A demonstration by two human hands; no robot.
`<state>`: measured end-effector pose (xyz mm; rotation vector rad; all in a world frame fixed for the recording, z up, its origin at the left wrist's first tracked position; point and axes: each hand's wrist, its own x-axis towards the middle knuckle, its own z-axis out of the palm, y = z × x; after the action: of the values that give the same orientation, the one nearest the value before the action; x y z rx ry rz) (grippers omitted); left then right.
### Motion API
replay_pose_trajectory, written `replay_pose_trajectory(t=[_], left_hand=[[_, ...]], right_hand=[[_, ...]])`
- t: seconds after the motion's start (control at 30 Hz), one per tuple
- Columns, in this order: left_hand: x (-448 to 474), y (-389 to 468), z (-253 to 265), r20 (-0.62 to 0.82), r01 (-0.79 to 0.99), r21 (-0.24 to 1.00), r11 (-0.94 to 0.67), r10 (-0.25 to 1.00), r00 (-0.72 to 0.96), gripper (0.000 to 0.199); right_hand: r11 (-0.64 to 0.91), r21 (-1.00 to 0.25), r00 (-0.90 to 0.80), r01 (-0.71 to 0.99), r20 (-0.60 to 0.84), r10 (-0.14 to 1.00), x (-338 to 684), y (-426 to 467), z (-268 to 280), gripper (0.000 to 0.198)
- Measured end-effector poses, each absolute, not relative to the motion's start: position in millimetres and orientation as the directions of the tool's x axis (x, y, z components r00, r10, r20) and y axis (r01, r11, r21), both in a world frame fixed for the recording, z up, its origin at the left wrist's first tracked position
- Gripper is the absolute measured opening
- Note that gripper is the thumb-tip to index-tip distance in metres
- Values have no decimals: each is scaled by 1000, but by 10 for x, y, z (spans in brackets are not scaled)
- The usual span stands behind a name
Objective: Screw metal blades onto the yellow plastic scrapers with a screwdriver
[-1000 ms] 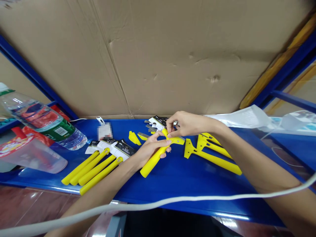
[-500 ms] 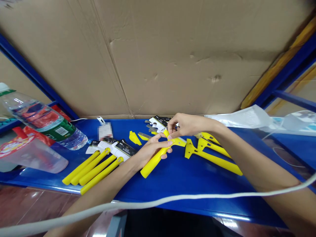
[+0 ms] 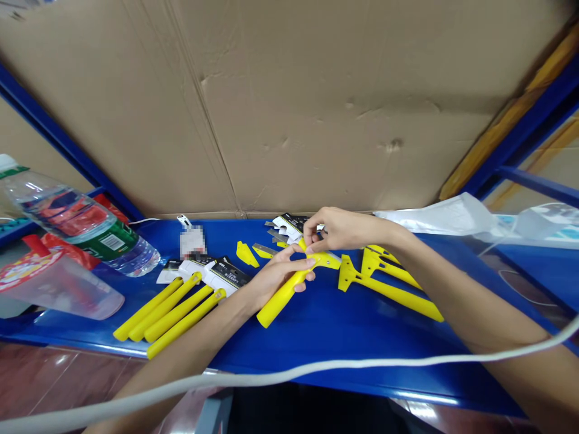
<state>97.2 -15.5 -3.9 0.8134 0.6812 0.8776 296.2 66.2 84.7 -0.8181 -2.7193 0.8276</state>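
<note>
My left hand [image 3: 281,274] is wrapped around a yellow scraper [image 3: 279,301], whose handle slants down toward the front of the shelf. At the scraper's head, the fingers of my right hand [image 3: 322,232] are closed in a pinch; anything small between them is hidden. A screw shows in the head's right part, with a pale blade edge along it. To the right lie more yellow scraper bodies [image 3: 398,295], one under my right forearm. Behind my left hand are a small yellow head piece [image 3: 246,254] and a blade piece [image 3: 264,250].
Several yellow scrapers [image 3: 176,313] with black-and-white cards [image 3: 228,274] lie at left. More cards [image 3: 292,225] sit behind my hands. A water bottle [image 3: 81,217] and a plastic cup [image 3: 67,283] stand left. A white cable [image 3: 316,364] crosses in front; cardboard [image 3: 289,108] closes the back.
My right fingers have shifted very slightly at the scraper's head. The scraper stays in my left hand, and the other things lie as before.
</note>
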Motion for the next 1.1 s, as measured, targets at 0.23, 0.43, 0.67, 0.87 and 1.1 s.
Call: replay_pose_trajectory(t=[0.23,0.43,0.67,0.87,1.1], left_hand=[[968,-152,-47,-211,-388,821,419,854,476,47],[960,-137,-107,-186,-365,841,399,847,498,48],[952,-129,-101,-185,-382,828,411,843,506,49],[952,-138,-94,-186,-398,813,426,837,515,46],[947,-121,-77,-171,-458,777,431,846,505,45]], right_hand=[[600,-605,-787,523,-72,613,3020,785,800,30],[571,-614,-778,545,-116,618,3069,876,718,48],[591,-641,-828,489,-127,547,3068,875,701,44],[566,-675,-823,472,-108,558,3084,874,751,44],[567,-698,-836,438,-85,542,3110,836,841,41]])
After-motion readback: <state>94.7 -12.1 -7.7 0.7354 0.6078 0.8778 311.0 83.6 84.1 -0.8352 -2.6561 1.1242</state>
